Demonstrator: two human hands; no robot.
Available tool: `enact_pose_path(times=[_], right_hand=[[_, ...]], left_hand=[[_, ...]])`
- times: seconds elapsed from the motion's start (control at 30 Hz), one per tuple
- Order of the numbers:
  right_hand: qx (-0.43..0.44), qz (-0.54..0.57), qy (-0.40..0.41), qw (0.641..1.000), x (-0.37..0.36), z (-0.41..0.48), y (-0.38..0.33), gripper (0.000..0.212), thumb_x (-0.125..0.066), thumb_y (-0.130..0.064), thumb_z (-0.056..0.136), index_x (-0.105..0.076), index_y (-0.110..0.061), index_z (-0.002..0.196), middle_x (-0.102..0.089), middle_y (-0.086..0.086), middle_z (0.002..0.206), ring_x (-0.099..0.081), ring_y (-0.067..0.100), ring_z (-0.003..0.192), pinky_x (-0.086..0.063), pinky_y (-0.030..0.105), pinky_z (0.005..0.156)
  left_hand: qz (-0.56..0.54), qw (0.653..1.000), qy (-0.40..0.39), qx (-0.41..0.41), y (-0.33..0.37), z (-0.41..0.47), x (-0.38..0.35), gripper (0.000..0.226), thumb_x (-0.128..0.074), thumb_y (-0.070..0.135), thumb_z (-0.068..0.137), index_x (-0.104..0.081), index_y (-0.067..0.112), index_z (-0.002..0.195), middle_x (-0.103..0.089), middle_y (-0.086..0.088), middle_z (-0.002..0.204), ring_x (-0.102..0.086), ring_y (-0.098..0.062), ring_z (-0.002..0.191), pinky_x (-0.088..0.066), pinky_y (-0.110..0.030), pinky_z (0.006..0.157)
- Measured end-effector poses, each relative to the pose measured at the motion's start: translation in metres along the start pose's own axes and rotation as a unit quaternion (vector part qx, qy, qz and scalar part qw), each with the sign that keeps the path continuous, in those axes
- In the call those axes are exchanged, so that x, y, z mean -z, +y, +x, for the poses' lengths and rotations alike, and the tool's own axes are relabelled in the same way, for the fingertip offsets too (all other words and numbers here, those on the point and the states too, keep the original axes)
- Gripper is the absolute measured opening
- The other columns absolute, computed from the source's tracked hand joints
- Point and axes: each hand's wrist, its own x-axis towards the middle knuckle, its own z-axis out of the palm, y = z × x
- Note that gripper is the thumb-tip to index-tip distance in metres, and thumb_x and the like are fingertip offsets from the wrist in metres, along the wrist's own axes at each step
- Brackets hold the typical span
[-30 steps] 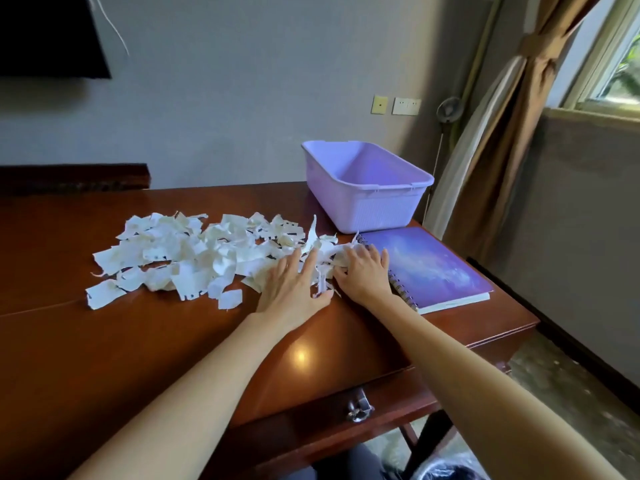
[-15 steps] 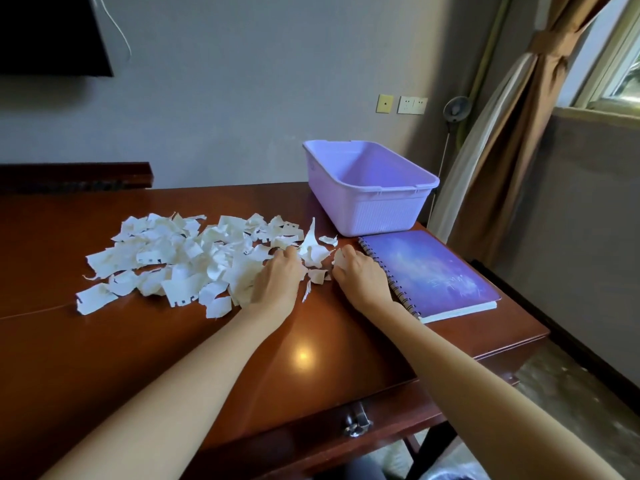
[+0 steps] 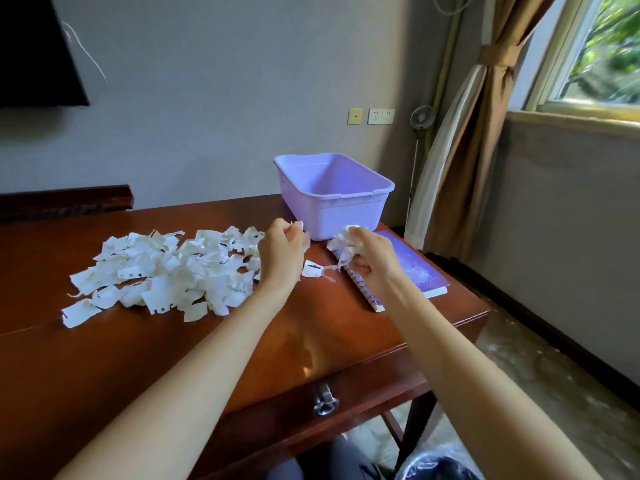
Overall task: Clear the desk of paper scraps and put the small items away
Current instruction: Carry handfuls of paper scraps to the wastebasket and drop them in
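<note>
Both hands are raised above the table (image 3: 173, 358), fingers curled around paper scraps: the left hand (image 3: 282, 252) holds a few, the right hand (image 3: 372, 258) a crumpled wad. The scrap pile (image 3: 166, 271) lies left of the fingers, the tub (image 3: 332, 194) just beyond them.

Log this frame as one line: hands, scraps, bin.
left hand: shut on paper scraps | right hand: shut on paper scraps | scrap pile: mostly on desk | purple bin: looks empty

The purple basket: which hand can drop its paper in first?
Probably the right hand: its clump of paper scraps is beside the purple basket. The left hand is farther away.
</note>
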Motion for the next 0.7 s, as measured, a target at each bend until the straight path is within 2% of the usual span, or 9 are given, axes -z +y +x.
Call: enact_pose_path(times=[0.07,0.13,0.23,0.33,0.4,0.5,0.6,0.7], right_hand=[[-0.011,0.035,0.023,0.999,0.025,-0.012,0.003,0.020,-0.050,-0.013,0.090,-0.055,-0.012,0.070,-0.062,0.008,0.064,-0.022,0.005,0.029,-0.016,0.015,0.034],[-0.016,0.054,0.039,0.998,0.055,-0.029,0.010,0.017,-0.050,-0.014,0.090,-0.054,-0.015,0.074,-0.058,0.010,0.074,-0.020,0.003,0.030,-0.015,0.014,0.033],[-0.024,0.055,0.087,0.994,0.105,-0.063,0.027,0.021,-0.047,-0.013,0.091,-0.052,-0.015,0.070,-0.053,-0.002,0.052,-0.022,0.001,0.027,-0.015,0.013,0.032],[-0.048,0.065,0.164,0.983,0.158,-0.095,0.057,0.021,-0.050,-0.014,0.090,-0.060,-0.017,0.072,-0.055,-0.002,0.056,-0.024,0.003,0.030,-0.016,0.012,0.032],[-0.071,0.071,0.207,0.973,0.190,-0.112,0.085,0.020,-0.050,-0.015,0.089,-0.062,-0.017,0.074,-0.058,-0.004,0.054,-0.026,0.005,0.034,-0.017,0.014,0.034],[-0.125,0.090,0.253,0.955,0.224,-0.137,0.130,0.022,-0.050,-0.013,0.091,-0.057,-0.016,0.071,-0.047,-0.010,0.041,-0.025,0.003,0.031,-0.018,0.015,0.035],[-0.227,0.087,0.316,0.917,0.254,-0.148,0.182,0.024,-0.051,-0.013,0.091,-0.052,-0.015,0.067,-0.033,-0.006,0.042,-0.021,0.003,0.028,-0.016,0.016,0.033],[-0.329,0.081,0.366,0.866,0.283,-0.153,0.230,0.028,-0.053,-0.011,0.089,-0.045,-0.013,0.063,-0.027,-0.001,0.047,-0.019,0.007,0.030,-0.015,0.015,0.033]], left_hand=[[-0.057,0.998,-0.034,0.016,0.004,-0.020,-0.019,0.025,-0.043,0.023,0.096,-0.048,0.013,0.073,-0.048,0.005,0.061,-0.044,-0.020,0.058,-0.036,-0.028,0.056],[-0.116,0.990,-0.077,0.040,0.005,-0.046,-0.041,0.032,-0.046,0.023,0.093,-0.045,0.019,0.061,-0.049,0.007,0.052,-0.040,-0.023,0.054,-0.031,-0.030,0.052],[-0.147,0.976,-0.147,0.071,0.007,-0.099,-0.074,0.037,-0.050,0.021,0.091,-0.043,0.019,0.054,-0.045,0.010,0.037,-0.035,-0.017,0.045,-0.026,-0.028,0.047],[-0.175,0.954,-0.214,0.117,0.001,-0.163,-0.106,0.037,-0.048,0.017,0.091,-0.041,0.019,0.055,-0.040,0.009,0.034,-0.031,-0.015,0.042,-0.024,-0.024,0.044],[-0.168,0.940,-0.250,0.157,-0.012,-0.201,-0.127,0.037,-0.047,0.016,0.093,-0.041,0.016,0.057,-0.039,0.009,0.036,-0.030,-0.012,0.039,-0.026,-0.022,0.043],[-0.132,0.920,-0.301,0.216,-0.040,-0.242,-0.158,0.037,-0.046,0.015,0.093,-0.039,0.015,0.057,-0.038,0.006,0.041,-0.033,-0.010,0.036,-0.033,-0.019,0.052],[-0.061,0.896,-0.334,0.287,-0.072,-0.265,-0.185,0.035,-0.044,0.013,0.094,-0.040,0.013,0.060,-0.039,-0.002,0.051,-0.030,-0.003,0.023,-0.028,-0.015,0.036],[0.011,0.866,-0.359,0.347,-0.103,-0.280,-0.207,0.037,-0.043,0.010,0.092,-0.041,0.013,0.055,-0.041,-0.001,0.044,-0.035,-0.005,0.022,-0.028,-0.014,0.036]])
